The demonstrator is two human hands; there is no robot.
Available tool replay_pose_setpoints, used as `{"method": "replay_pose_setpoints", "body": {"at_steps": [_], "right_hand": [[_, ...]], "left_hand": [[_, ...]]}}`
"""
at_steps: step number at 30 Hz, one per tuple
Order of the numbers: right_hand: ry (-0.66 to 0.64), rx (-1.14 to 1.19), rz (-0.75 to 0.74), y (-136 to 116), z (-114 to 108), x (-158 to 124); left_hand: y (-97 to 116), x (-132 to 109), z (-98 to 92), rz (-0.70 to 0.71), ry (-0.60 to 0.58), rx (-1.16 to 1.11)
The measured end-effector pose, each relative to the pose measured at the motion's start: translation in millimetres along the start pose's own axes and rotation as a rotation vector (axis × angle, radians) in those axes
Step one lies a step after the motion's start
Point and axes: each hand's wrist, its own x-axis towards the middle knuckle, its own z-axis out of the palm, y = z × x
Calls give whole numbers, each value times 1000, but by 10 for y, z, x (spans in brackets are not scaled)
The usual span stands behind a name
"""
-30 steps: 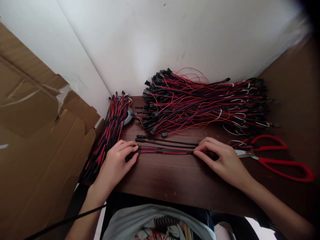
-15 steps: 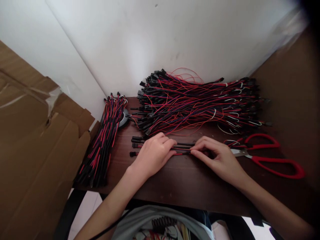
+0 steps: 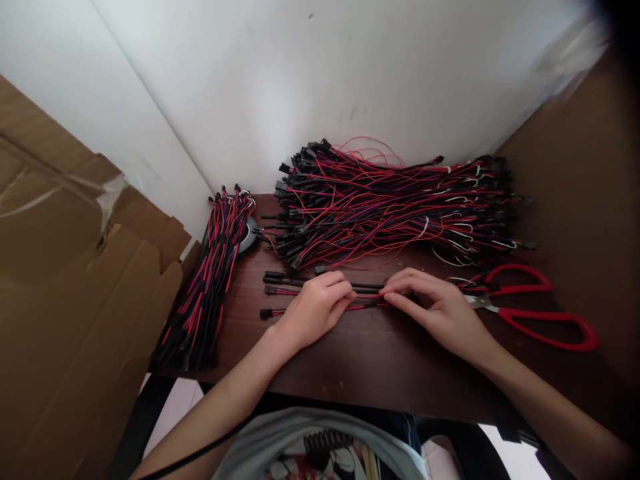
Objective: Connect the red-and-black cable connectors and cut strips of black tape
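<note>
Illumination was soft and diffuse, brightest on the white wall [image 3: 280,100], which showed a mild hotspot. The dark table [image 3: 360,360] reflected little light, and shadows under the hands were faint. Wide-angle distortion bent straight lines near the frame edges. The upper right corner was vignetted and blurred. Central focus was acceptably sharp, with no motion blur.

Single head-worn view, looks forward and steeply down from above the person's chest onto the dark tabletop [image 3: 350,373]. Close range: both forearms enter from the bottom edge, torso visible at bottom centre. Faces a white wall corner [image 3: 280,87] at the tabletop's far edge. Wide lens bends the edges; cardboard [image 3: 75,267] fills the left side. No second view to overlap.
</note>
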Motion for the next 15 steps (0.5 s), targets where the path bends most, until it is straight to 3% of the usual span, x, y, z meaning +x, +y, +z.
{"method": "replay_pose_setpoints", "body": {"at_steps": [2,5,9,15], "right_hand": [[-13,-68,-47,-47,-32,43],[-54,-338,-259,-121,-106,134],[-239,-616,-541,-125,-195,238],[-284,-671,-649,15,-214,227]], "left_hand": [[8,5,-3,-19,-2,-43],[11,10,-5,-47,-4,-87],[5,11,2,-64,1,-109],[16,21,-3,-72,-15,-105]]}}
